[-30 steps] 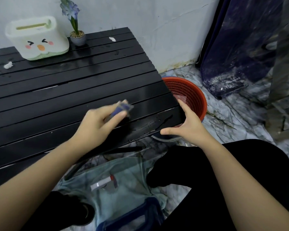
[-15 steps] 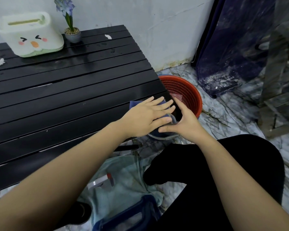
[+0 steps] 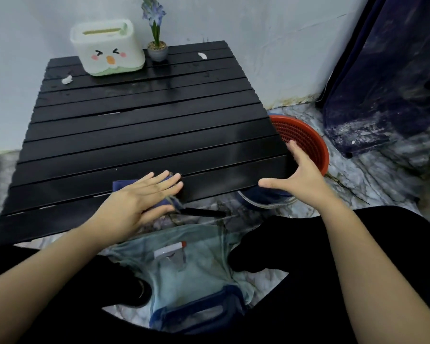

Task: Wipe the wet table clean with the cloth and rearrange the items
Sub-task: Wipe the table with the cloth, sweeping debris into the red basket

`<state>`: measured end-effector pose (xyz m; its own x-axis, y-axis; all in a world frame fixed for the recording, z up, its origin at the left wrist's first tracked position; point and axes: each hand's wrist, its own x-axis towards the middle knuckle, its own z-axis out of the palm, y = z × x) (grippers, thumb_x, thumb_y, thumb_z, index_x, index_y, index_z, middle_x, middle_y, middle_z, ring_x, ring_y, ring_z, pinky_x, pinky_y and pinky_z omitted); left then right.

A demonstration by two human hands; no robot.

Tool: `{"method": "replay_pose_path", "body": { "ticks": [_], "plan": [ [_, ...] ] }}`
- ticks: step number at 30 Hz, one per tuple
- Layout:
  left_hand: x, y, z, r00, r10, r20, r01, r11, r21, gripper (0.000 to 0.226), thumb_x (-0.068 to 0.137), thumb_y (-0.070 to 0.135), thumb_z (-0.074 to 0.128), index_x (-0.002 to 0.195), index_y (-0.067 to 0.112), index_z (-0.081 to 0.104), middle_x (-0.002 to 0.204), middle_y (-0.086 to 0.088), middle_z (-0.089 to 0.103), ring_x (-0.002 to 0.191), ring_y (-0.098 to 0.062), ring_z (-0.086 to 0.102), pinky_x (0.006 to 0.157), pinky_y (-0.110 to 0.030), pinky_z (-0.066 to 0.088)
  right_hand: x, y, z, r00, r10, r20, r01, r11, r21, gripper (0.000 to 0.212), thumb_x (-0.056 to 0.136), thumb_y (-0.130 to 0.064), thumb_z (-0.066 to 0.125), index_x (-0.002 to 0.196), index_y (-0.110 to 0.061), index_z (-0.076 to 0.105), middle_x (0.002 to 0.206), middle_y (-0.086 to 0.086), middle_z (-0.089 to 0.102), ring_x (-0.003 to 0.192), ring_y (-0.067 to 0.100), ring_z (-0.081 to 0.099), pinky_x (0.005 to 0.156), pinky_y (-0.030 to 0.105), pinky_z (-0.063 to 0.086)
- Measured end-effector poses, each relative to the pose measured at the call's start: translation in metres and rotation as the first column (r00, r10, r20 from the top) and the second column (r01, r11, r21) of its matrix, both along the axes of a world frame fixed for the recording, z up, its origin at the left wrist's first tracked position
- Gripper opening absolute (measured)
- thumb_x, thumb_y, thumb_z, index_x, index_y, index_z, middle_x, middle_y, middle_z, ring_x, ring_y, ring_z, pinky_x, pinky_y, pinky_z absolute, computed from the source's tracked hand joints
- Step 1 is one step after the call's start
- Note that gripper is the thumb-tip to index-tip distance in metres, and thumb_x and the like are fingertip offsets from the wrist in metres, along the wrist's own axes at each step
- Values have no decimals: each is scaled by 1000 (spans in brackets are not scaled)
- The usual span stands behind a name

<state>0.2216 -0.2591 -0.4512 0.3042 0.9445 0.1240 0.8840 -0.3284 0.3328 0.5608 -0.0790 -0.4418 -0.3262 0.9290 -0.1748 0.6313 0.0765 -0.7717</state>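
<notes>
Surface (image 3: 144, 135) of black slats fills most of the view, one only, low and pushed close to the white wall, so the person can reach every slat while sitting on the floor. It shines with wet patches, mostly in the far half, which I judge is not wiped yet.

Beside its right near corner stands one red basket (image 3: 305, 140) on the floor, partly under the edge; I think it waits there to catch what is swept off.

At the far edge stands one white tissue box (image 3: 107, 49) with a drawn face, and just beside it one small pot with a blue flower (image 3: 157, 49). Both are kept against the wall, probably to leave the middle free for wiping.

There are two hands. The left hand (image 3: 139, 202) lies flat, fingers spread and stretched, pressing down on the one blue cloth (image 3: 170, 204) at the near edge of the surface; it presses and does not grip. A flat palm pushes more cloth against the wet slats. A corner of the cloth hangs over the edge.

The right hand (image 3: 301, 175) is wide open and holds nothing, by the right near corner, perhaps to steady it; whether it touches I cannot tell.

Smallest are two white scraps of tissue, one at the far right (image 3: 202, 55) and one at the far left (image 3: 66, 80), well apart, still to be cleared.
</notes>
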Motion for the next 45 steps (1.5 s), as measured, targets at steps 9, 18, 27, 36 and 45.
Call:
{"method": "replay_pose_path", "body": {
  "ticks": [9, 18, 27, 36, 45],
  "plan": [
    [50, 47, 26, 813, 445, 375, -491, 871, 32, 47, 99, 48, 40, 142, 29, 49, 150, 8, 44, 144, -12, 31, 118, -34, 29, -57, -20, 1, 929, 248, 275, -320, 911, 260, 73, 101, -55, 38, 159, -18, 16, 168, -4, 10, 153, 7, 1, 122, 45, -17],
    [62, 66, -5, 860, 501, -94, -504, 863, -15, 58, 99, 58, 25, 150, 32, 35, 160, 0, 27, 148, -32, 19, 120, -44, 12, -78, -16, -8, 830, 188, 525, -362, 897, 252, 77, 100, -62, 20, 160, -16, 8, 168, -1, -3, 154, 11, -9, 120, 49, -16],
    [-86, -49, -19, 448, 892, -67, -893, 449, 7, 46, 102, 40, 41, 141, 18, 50, 153, -12, 40, 139, -45, 28, 115, -56, 18, -77, -17, -9, 798, 189, 572, -395, 881, 260, 80, 98, -65, 16, 160, -15, 4, 168, 0, -6, 153, 11, -12, 121, 51, -11],
    [-64, -20, -17, 271, 963, -1, -959, 270, 84, 45, 96, 34, 34, 107, 1, 63, 134, -23, 50, 112, -41, 48, 97, -49, 39, -79, -19, -10, 771, 152, 619, -402, 870, 286, 80, 98, -62, 10, 160, -12, 5, 168, 3, -4, 154, 15, -9, 121, 53, -8],
    [68, 60, -13, 757, 648, 85, -653, 750, 106, 47, 98, 35, 43, 130, 5, 61, 144, -15, 51, 130, -33, 48, 111, -41, 32, -77, -19, -12, 783, 159, 601, -399, 870, 291, 76, 100, -58, 13, 160, -12, 6, 168, 3, -2, 154, 14, -8, 121, 51, -8]
  ]
}}
